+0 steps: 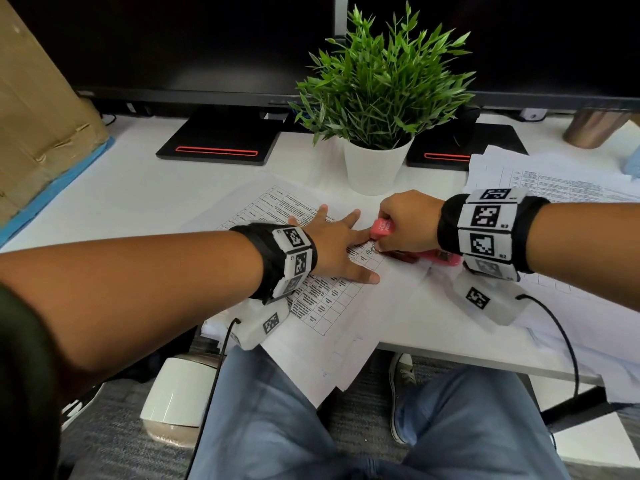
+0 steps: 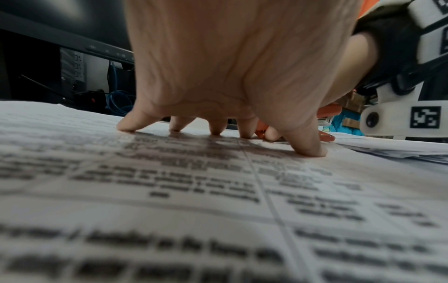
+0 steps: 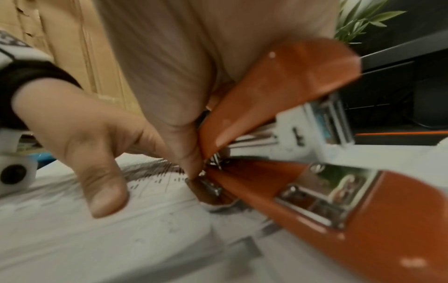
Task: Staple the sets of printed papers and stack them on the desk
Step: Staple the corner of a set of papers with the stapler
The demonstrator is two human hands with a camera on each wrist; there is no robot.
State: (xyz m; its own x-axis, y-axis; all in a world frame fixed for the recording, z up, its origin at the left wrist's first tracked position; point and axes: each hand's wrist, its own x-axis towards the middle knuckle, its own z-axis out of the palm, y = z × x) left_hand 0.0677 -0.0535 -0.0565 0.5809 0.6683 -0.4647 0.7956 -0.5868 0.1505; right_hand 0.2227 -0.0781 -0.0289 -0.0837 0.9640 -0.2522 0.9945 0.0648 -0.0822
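Left hand flat on the papers, fingers spread and straight, fingertips pressing the sheet down, nothing gripped. The papers lie at the desk front edge, lower corner hanging over the lap. Right hand curled around the stapler top, holding it at the papers' right corner just beside the left fingertips. Right wrist view: stapler hinged open, upper arm raised off the base, paper corner at its mouth; blurred. More papers at right. Plant in a white pot behind, monitors at the back, box left.
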